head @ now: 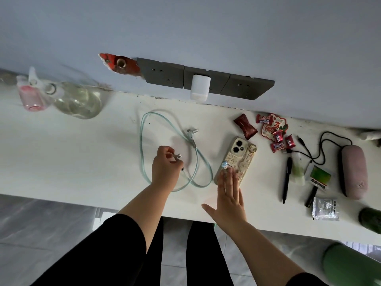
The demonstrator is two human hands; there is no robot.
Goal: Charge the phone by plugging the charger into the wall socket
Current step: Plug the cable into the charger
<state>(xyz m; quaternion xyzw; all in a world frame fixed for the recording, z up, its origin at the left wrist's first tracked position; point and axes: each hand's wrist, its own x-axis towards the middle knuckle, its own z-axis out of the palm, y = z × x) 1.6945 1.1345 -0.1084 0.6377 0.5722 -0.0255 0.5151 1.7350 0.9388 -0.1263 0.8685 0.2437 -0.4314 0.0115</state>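
A pale green charging cable (144,141) lies looped on the white counter (82,162). One angled metal connector (192,132) rests free near the loop's middle. My left hand (166,170) pinches the cable's other metal plug end between its fingertips. The phone (237,159), in a cream patterned case, lies camera side up to the right of the cable. My right hand (228,195) lies flat, fingers spread, with its fingertips on the phone's near end. A white charger block (200,87) sits in the middle of the grey wall socket strip (165,73).
Several red candy wrappers (274,133) lie behind the phone. A black pen (287,178), a black cable (321,147), a pink pouch (353,170) and small packets fill the right side. A clear glass bottle (78,100) and a pink bottle (31,98) stand at far left.
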